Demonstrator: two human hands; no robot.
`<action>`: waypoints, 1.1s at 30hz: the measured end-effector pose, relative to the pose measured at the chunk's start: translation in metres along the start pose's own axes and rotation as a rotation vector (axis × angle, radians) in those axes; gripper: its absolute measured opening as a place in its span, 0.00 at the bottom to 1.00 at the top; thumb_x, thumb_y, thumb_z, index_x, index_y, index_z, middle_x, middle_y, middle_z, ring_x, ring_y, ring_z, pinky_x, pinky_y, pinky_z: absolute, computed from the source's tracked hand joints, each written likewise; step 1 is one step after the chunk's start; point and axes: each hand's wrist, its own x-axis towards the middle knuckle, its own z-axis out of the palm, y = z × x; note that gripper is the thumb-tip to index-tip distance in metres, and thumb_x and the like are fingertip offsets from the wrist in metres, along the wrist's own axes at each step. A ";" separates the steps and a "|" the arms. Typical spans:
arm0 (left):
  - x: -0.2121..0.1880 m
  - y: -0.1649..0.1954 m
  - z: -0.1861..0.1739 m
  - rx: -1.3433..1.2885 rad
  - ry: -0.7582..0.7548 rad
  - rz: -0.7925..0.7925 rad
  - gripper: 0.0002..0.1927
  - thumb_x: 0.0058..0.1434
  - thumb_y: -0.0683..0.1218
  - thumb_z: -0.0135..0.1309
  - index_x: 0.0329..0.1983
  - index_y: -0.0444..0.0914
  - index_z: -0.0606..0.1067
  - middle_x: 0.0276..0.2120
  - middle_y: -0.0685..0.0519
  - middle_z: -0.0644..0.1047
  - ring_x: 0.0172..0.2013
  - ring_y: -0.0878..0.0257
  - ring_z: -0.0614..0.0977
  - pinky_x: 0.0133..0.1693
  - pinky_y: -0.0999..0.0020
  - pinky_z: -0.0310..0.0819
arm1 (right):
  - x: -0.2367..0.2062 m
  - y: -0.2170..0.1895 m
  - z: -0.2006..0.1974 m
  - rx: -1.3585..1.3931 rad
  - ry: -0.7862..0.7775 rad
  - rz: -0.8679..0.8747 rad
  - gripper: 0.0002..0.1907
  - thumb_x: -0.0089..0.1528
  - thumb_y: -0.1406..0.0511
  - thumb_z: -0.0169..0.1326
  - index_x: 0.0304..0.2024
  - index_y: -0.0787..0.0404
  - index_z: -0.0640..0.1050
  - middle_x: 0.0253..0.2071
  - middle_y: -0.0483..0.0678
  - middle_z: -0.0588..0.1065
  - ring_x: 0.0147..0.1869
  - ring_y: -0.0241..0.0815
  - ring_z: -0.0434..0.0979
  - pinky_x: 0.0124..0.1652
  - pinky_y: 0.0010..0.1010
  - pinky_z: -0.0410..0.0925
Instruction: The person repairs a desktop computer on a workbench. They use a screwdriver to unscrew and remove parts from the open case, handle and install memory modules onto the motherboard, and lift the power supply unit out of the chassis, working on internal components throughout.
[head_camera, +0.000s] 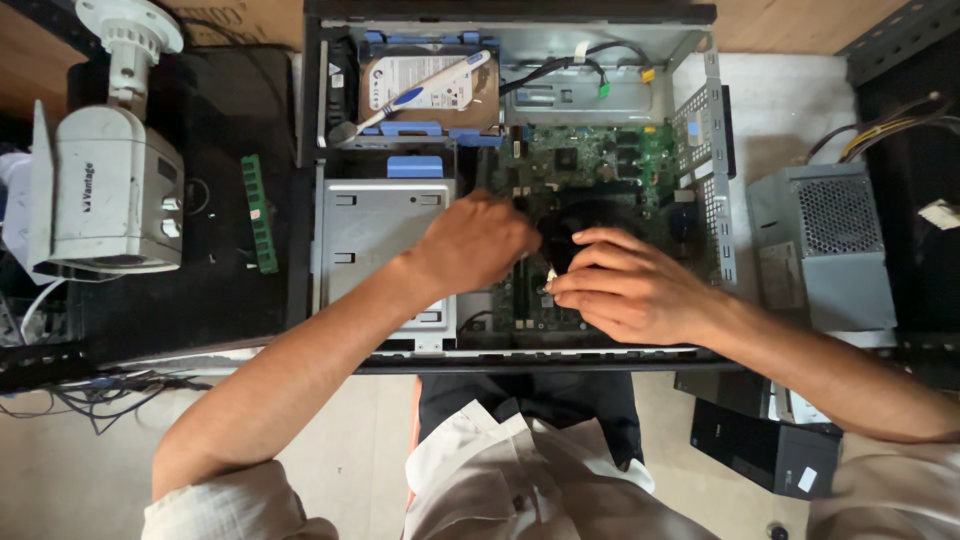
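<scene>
While both bare hands work inside the open grey metal desktop computer case (712, 150), the entries run as follows. Left hand (478, 240): curled shut over the near edge of the black round processor cooler fan (590, 215), fingers tucked out of sight, so whether they pinch anything cannot be told. Right hand (625, 285): fingers drawn together and pressed down at the fan's near side, fingertips (553, 290) touching a small pale part on the green circuit motherboard (600, 150); what that part is cannot be made out. The fan sits on the motherboard, between the two hands, mid-case.

Also inside the case: a silver hard drive in a blue plastic carrier (430, 85) at the far left corner, with a white and blue toothbrush (415, 92) lying diagonally across it; a bare grey steel drive bay (385, 235) just beside the left wrist.

Outside the case: a green memory stick (260, 215) on the black surface to the left; a white bullet-type security camera (105, 190) further left; a grey boxed power supply unit (825, 245) with coloured wires to the right.
</scene>
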 end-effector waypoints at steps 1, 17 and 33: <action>-0.001 0.000 0.000 0.015 0.016 0.010 0.11 0.50 0.39 0.58 0.35 0.46 0.83 0.33 0.52 0.81 0.41 0.53 0.84 0.46 0.56 0.74 | 0.001 -0.001 -0.001 -0.004 -0.010 -0.005 0.13 0.55 0.71 0.61 0.43 0.62 0.82 0.49 0.44 0.79 0.53 0.43 0.77 0.64 0.50 0.65; 0.009 -0.015 0.014 -0.145 -0.081 0.007 0.09 0.56 0.43 0.58 0.40 0.45 0.82 0.37 0.47 0.81 0.41 0.48 0.82 0.43 0.51 0.74 | 0.024 -0.023 0.017 -0.654 -0.290 -0.125 0.17 0.56 0.61 0.53 0.47 0.53 0.82 0.40 0.43 0.71 0.54 0.44 0.73 0.67 0.55 0.57; 0.024 -0.033 0.017 -0.024 0.143 -0.063 0.08 0.51 0.39 0.58 0.35 0.39 0.81 0.35 0.45 0.81 0.40 0.49 0.83 0.49 0.54 0.72 | 0.022 -0.009 0.022 -0.365 -0.370 -0.072 0.19 0.53 0.65 0.55 0.46 0.59 0.82 0.52 0.47 0.78 0.63 0.50 0.72 0.70 0.53 0.57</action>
